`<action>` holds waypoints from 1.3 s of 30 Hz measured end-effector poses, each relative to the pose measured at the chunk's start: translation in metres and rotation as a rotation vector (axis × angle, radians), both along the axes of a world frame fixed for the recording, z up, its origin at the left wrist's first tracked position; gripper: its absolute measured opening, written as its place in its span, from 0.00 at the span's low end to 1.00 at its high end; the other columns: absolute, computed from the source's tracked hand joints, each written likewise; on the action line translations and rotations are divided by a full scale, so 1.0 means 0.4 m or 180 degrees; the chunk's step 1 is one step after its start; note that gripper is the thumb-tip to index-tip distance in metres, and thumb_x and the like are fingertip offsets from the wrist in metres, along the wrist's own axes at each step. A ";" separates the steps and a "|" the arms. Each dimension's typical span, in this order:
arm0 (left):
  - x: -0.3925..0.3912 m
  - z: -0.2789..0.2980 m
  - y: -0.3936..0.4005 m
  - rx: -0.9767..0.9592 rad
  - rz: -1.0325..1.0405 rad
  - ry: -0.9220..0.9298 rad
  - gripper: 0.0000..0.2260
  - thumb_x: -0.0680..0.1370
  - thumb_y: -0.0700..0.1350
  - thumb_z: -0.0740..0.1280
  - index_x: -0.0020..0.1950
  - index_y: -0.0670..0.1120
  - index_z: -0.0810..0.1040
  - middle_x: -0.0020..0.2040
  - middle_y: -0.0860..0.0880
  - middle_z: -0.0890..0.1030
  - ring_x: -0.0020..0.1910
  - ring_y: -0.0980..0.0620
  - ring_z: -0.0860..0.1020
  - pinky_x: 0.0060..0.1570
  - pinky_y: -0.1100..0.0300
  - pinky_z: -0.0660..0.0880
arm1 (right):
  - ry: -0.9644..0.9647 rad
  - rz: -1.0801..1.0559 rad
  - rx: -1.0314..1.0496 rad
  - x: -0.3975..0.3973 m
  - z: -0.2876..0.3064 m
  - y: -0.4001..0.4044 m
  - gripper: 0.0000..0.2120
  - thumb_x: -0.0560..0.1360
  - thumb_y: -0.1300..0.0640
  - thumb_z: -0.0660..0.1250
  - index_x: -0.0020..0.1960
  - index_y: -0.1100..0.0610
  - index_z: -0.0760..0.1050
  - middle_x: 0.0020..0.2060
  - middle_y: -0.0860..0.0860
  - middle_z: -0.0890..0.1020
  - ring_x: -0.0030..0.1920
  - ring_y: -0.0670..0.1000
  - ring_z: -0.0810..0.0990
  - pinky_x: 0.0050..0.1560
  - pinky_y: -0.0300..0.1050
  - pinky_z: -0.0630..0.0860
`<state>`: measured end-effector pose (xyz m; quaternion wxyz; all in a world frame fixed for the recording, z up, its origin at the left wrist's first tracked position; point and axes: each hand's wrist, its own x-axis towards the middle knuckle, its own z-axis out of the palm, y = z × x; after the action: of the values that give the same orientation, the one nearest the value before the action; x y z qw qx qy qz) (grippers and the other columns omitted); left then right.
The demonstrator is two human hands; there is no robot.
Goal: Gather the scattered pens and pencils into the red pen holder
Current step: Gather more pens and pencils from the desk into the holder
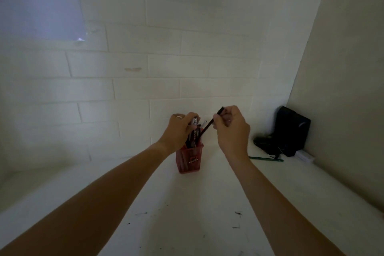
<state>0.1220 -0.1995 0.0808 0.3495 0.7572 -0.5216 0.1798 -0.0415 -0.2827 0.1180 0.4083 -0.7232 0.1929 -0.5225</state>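
The red mesh pen holder stands upright on the white desk near the back wall, with several pens sticking out of its top. My left hand is closed around the bundle of pens above the holder's rim. My right hand pinches the upper end of a black pen, which slants down to the left with its lower end inside the holder. A green pencil lies flat on the desk to the right of the holder.
A black device with a cable leans in the right corner, with a small white box beside it. A side wall rises on the right. A paper sheet hangs on the brick wall at upper left.
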 end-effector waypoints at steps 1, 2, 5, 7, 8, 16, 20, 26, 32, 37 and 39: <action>0.002 -0.002 0.000 -0.0012 -0.0014 -0.0020 0.09 0.81 0.44 0.63 0.60 0.48 0.75 0.38 0.47 0.80 0.40 0.47 0.77 0.50 0.55 0.72 | 0.0010 0.0005 -0.0088 0.011 -0.010 0.004 0.04 0.76 0.60 0.70 0.47 0.56 0.75 0.36 0.50 0.83 0.38 0.49 0.84 0.42 0.44 0.82; 0.006 -0.004 -0.001 -0.0042 -0.0037 -0.0051 0.09 0.81 0.44 0.63 0.60 0.48 0.76 0.37 0.47 0.80 0.40 0.47 0.76 0.49 0.56 0.71 | 0.0061 -0.0003 -0.0189 0.021 -0.020 0.009 0.04 0.76 0.60 0.70 0.47 0.57 0.75 0.36 0.49 0.83 0.37 0.47 0.83 0.41 0.39 0.80; 0.005 -0.005 -0.001 -0.0094 -0.0047 -0.0149 0.11 0.81 0.46 0.60 0.61 0.49 0.76 0.38 0.48 0.80 0.39 0.48 0.75 0.49 0.56 0.70 | 0.0451 0.0051 -0.0423 0.051 -0.056 0.025 0.04 0.76 0.61 0.70 0.47 0.56 0.76 0.36 0.47 0.82 0.35 0.39 0.79 0.36 0.28 0.73; 0.010 -0.011 -0.004 -0.0092 -0.0062 -0.0141 0.13 0.82 0.47 0.57 0.62 0.50 0.76 0.38 0.49 0.80 0.39 0.48 0.76 0.50 0.53 0.73 | 0.0764 0.0088 -0.0522 0.075 -0.088 0.033 0.03 0.75 0.59 0.70 0.47 0.53 0.77 0.37 0.47 0.82 0.36 0.43 0.80 0.38 0.36 0.77; 0.014 -0.016 -0.005 -0.0084 -0.0094 -0.0116 0.13 0.82 0.46 0.56 0.62 0.51 0.76 0.39 0.49 0.79 0.39 0.49 0.76 0.51 0.52 0.74 | 0.0894 0.0063 -0.0596 0.085 -0.102 0.037 0.03 0.75 0.58 0.70 0.47 0.53 0.77 0.38 0.47 0.83 0.38 0.46 0.81 0.40 0.41 0.79; -0.010 -0.007 0.014 -0.0412 -0.0326 0.0800 0.17 0.83 0.52 0.54 0.67 0.52 0.78 0.52 0.48 0.81 0.55 0.49 0.78 0.59 0.58 0.73 | 0.1165 -0.0099 -0.0657 0.110 -0.135 0.039 0.03 0.75 0.56 0.69 0.44 0.54 0.80 0.38 0.48 0.83 0.38 0.48 0.81 0.37 0.42 0.78; -0.010 -0.024 0.002 -0.0253 -0.0116 0.0252 0.17 0.80 0.61 0.59 0.63 0.56 0.76 0.50 0.54 0.81 0.53 0.49 0.77 0.60 0.52 0.73 | 0.1224 0.0484 -0.0778 0.070 -0.142 0.021 0.04 0.76 0.54 0.70 0.45 0.54 0.81 0.35 0.44 0.82 0.35 0.43 0.79 0.35 0.29 0.71; 0.005 -0.036 0.004 -0.0269 0.0091 -0.0084 0.14 0.77 0.53 0.66 0.62 0.55 0.73 0.48 0.53 0.80 0.48 0.49 0.76 0.60 0.56 0.70 | 0.1128 -0.0618 -0.0647 -0.020 -0.230 -0.141 0.06 0.79 0.60 0.64 0.44 0.57 0.78 0.37 0.51 0.81 0.38 0.50 0.79 0.37 0.38 0.72; 0.003 -0.034 0.003 -0.0255 0.0136 -0.0103 0.14 0.76 0.56 0.64 0.61 0.56 0.73 0.46 0.54 0.80 0.48 0.50 0.75 0.59 0.57 0.70 | 0.3092 -0.0882 -0.1061 -0.072 -0.339 -0.320 0.24 0.79 0.65 0.60 0.75 0.57 0.68 0.74 0.54 0.70 0.72 0.56 0.68 0.71 0.46 0.65; -0.013 -0.032 0.014 -0.0262 0.0130 -0.0098 0.17 0.77 0.51 0.68 0.66 0.53 0.73 0.54 0.50 0.80 0.56 0.48 0.73 0.59 0.59 0.68 | 0.3285 -0.1197 -0.1535 -0.074 -0.369 -0.331 0.18 0.80 0.64 0.56 0.66 0.54 0.76 0.59 0.52 0.81 0.60 0.55 0.75 0.58 0.45 0.73; -0.015 -0.023 0.021 -0.0140 0.0063 0.0019 0.23 0.76 0.52 0.69 0.71 0.53 0.71 0.63 0.48 0.76 0.64 0.48 0.70 0.66 0.56 0.68 | 0.3260 -0.1323 -0.1744 -0.070 -0.366 -0.314 0.14 0.80 0.64 0.57 0.58 0.53 0.79 0.51 0.51 0.81 0.54 0.53 0.76 0.50 0.44 0.73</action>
<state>0.1160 -0.1910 0.0715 0.3659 0.7550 -0.5090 0.1924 -0.0694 -0.4082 -0.0283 -0.0471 -0.9082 0.3601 -0.2081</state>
